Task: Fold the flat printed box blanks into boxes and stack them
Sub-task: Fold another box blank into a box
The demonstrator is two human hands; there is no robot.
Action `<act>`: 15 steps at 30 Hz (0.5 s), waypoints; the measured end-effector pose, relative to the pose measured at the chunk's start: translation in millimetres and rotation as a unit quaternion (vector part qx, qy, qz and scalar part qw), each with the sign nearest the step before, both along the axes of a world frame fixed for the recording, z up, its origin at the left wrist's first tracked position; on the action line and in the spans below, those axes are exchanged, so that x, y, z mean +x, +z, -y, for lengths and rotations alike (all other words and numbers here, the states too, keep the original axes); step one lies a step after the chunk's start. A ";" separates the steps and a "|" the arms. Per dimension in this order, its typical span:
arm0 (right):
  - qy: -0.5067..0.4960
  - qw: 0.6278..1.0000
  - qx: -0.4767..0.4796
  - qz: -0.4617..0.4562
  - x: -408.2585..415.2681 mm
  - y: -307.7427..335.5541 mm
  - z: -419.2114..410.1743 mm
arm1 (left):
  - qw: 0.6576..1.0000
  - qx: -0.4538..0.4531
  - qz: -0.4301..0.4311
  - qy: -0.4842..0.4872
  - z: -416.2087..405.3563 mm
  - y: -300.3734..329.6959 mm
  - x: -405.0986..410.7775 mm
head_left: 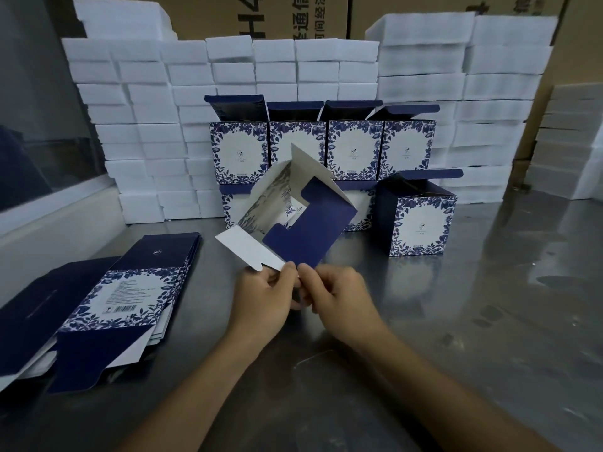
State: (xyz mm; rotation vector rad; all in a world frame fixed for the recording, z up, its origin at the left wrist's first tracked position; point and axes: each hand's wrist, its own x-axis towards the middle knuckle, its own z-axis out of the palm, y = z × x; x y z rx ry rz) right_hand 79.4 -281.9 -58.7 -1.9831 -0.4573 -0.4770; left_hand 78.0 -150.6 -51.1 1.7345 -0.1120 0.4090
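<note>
White foam blocks (153,102) are standing in tall stacks along the back, filling most of the width. More of the same foam is piling up in thicker slabs (489,76) to the right, and another stack (567,138) is sitting off at the far right edge. Behind them, big brown cartons (293,14) are rising up, showing dark printed lettering. A grey metal surface (489,321) is carrying everything and throwing back dull reflections. Along the left, a pale ledge (58,216) is running away toward the foam, with a glass pane (36,109) standing above it and reflecting the room.
</note>
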 end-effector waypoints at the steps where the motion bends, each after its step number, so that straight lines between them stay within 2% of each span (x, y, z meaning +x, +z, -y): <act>1: -0.001 1.000 0.015 -0.001 -0.1 0.3 -0.9 | 1.000 -0.001 -0.003 -0.002 -0.2 0.0 0.3; 5: -0.005 0.997 0.078 -0.029 0.1 2.0 -2.0 | 1.000 0.010 -0.015 -0.005 1.3 1.3 -1.7; 9: -0.014 0.998 0.038 -0.042 0.3 2.5 2.6 | 0.999 -0.030 -0.018 -0.006 1.2 6.6 -3.8; 15: -0.028 0.998 0.023 -0.044 7.9 -1.9 6.7 | 0.999 0.021 -0.033 -0.002 3.2 4.7 -6.4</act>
